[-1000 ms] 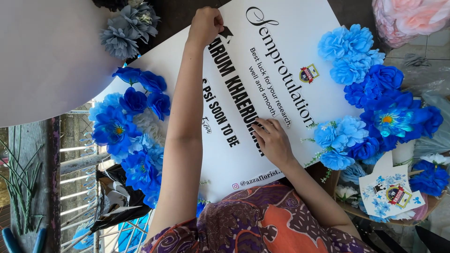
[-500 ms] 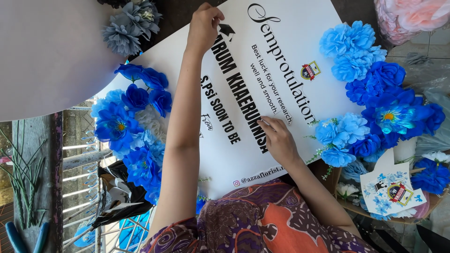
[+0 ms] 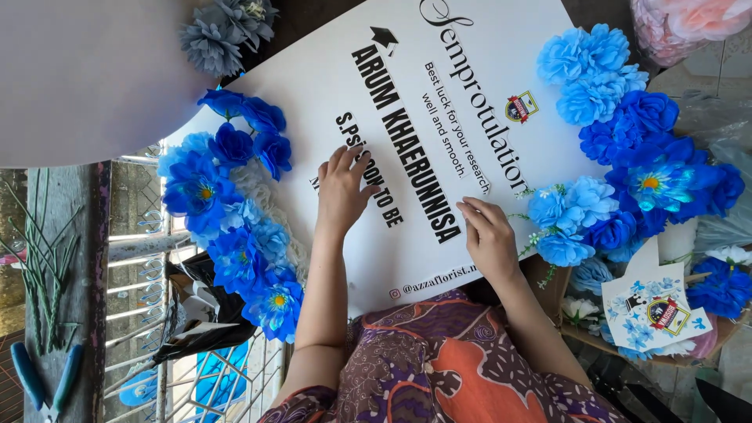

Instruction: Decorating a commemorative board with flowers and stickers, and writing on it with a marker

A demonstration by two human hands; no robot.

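Daylight falls evenly across the scene. At left stands a weathered wooden post [image 3: 74, 258], with a white metal grille [image 3: 149, 258] just beside it. A pale round surface [image 3: 78, 78] fills the far left corner. A tiled floor [image 3: 705, 70] shows at far right.

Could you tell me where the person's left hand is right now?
In the head view, the left hand lies flat on the white board, left of centre, beside the blue flowers.
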